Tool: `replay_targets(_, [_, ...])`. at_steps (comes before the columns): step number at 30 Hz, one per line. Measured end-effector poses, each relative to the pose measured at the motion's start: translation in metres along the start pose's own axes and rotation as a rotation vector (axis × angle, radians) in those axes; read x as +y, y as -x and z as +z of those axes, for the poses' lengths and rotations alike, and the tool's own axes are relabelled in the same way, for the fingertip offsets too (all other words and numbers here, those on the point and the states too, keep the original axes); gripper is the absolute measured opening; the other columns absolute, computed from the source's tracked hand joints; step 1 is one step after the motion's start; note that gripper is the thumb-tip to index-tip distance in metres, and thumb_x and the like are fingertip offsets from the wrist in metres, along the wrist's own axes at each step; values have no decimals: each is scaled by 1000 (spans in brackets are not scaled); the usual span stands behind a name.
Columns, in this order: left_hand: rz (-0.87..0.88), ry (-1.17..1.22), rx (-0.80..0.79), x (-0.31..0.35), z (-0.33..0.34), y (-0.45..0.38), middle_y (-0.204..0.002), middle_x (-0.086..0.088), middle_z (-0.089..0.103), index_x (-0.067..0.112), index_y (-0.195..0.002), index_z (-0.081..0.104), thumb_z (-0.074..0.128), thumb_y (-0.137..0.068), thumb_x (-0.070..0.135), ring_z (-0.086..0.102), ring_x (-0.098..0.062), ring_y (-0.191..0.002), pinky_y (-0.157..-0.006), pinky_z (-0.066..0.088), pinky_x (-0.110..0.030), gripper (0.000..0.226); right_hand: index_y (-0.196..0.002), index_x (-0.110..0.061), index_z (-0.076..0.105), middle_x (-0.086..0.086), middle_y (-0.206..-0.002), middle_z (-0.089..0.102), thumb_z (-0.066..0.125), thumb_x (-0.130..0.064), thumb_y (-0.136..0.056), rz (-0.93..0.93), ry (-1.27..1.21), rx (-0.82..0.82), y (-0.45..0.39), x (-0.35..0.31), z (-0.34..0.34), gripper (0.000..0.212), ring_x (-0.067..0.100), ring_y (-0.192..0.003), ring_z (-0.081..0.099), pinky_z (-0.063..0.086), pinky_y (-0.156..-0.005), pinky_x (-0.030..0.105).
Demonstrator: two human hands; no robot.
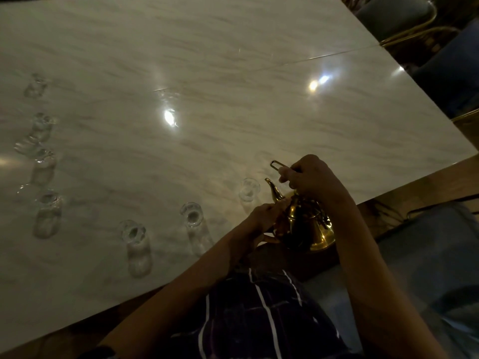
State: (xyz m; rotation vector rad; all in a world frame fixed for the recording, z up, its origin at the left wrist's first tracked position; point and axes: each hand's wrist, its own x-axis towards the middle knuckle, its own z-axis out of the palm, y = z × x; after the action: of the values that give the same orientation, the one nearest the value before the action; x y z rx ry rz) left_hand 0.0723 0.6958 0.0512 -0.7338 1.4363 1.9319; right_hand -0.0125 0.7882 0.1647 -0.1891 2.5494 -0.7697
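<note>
A shiny gold teapot (308, 226) hangs over the near edge of the white marble table (207, 73), its spout pointing up and left. My right hand (311, 177) grips the teapot's thin wire handle from above. My left hand (264, 218) touches the pot's body just below the spout; how its fingers lie is unclear in the dim light. A small clear glass (249, 189) stands just left of the spout. Two more clear glasses (192, 215) (133, 233) stand further left along the near edge.
Several more clear glasses (48, 200) stand in a column at the table's left side. Dark blue chairs with gold frames (404, 19) line the far right edge. A dark checked cloth (259, 314) lies in my lap below the table.
</note>
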Motion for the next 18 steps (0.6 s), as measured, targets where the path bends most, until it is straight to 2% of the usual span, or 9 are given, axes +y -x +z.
replay_targets(4, [9, 17, -11, -4, -1, -1, -128, -15, 70, 10, -136, 64, 60, -100, 60, 67, -37, -120, -107, 54, -57, 62, -88, -9, 78, 17, -83, 74, 59, -34, -97, 1, -8, 1, 0, 1, 0, 33, 33, -84, 72, 57, -81, 47])
replay_targets(7, [9, 0, -5, -4, -1, -1, -132, -17, 69, 10, -136, 63, 59, -100, 60, 66, -38, -123, -106, 55, -56, 62, -88, -9, 78, 19, -83, 74, 59, -34, -97, 0, -9, 3, 1, 3, 2, 33, 34, -84, 72, 58, -80, 46])
replay_targets(13, [51, -80, 21, -4, -2, -3, -132, -20, 69, 5, -133, 66, 54, -104, 58, 66, -40, -124, -113, 50, -58, 61, -87, -9, 78, 21, -84, 74, 59, -35, -97, -8, -11, 10, -1, 5, 6, 34, 36, -83, 72, 58, -78, 45])
replay_targets(18, [69, -117, 28, -7, -6, -6, -132, -18, 70, 8, -134, 66, 58, -97, 67, 67, -37, -121, -111, 52, -58, 70, -86, -11, 79, 19, -81, 74, 58, -34, -97, 1, -38, 24, -1, 10, 13, 33, 35, -82, 71, 58, -75, 42])
